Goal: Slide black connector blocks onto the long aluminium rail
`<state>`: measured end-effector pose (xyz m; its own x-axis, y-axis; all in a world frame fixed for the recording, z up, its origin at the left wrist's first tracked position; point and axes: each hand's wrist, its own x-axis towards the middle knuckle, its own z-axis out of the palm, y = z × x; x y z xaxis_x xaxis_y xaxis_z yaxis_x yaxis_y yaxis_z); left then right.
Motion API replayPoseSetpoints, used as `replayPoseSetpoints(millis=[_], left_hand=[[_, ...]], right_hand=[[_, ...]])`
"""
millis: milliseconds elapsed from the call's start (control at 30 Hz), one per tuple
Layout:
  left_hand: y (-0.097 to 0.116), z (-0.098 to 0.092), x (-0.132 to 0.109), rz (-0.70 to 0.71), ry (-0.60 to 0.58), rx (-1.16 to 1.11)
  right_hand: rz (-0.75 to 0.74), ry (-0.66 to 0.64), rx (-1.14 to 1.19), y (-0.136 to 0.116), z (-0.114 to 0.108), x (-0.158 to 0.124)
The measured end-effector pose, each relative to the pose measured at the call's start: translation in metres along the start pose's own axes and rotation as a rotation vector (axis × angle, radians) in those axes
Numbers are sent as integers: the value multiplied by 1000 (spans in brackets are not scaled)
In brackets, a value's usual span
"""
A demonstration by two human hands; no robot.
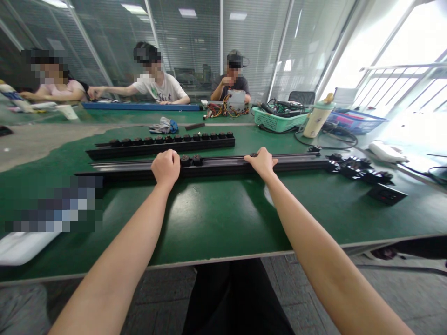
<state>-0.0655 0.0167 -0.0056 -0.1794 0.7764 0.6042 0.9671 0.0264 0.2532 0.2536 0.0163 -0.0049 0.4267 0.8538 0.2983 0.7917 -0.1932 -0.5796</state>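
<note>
A long black metal channel rail (223, 170) lies across the green table in front of me. My left hand (165, 168) is closed over the rail, just left of two small black socket-like modules (192, 160) seated in its slot. Further right, my right hand (262, 163) grips a similar small black module (253, 154) at the rail, mostly covered by the fingers. Beyond it lies a second black rail (164, 149) with a row of several modules. Loose modules (356, 167) are grouped at the rail's right end.
A black rectangular plate (387, 194) lies at the right. Behind stand a green basket (279, 122) of cables, a cream bottle (318, 120) and a blue basket (363, 122). Gloves (164, 125) lie at the back. A white-edged object (31, 246) sits front left. Three people sit across.
</note>
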Motion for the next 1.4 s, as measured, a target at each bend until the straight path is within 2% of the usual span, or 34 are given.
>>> replayPoseSetpoints(millis=[167,300,400,500,667,767,1200,1400], left_hand=[[0,1,0,-7,-6,11],[1,0,0,-5,-9,8],[1,-1,-1,-10,-5,8],[1,-1,-1,-8,-2,7],[1,-1,0,-14,-8,1],[0,-1,0,-20,-12,-9],[1,-2,0,-18,-7,22],[1,-1,0,-14,-1,13]], right_hand=[[-33,-108,4,8,-13,12],[-182,-225,59,21,-24,20],[-273,-258,86,30,-27,20],[-312,-221,108,35,-24,12],[-353,-27,97,41,-10,-4],[-333,41,86,45,-4,-6],[-342,116,183,53,-3,-5],[-365,139,143,54,-2,-5]])
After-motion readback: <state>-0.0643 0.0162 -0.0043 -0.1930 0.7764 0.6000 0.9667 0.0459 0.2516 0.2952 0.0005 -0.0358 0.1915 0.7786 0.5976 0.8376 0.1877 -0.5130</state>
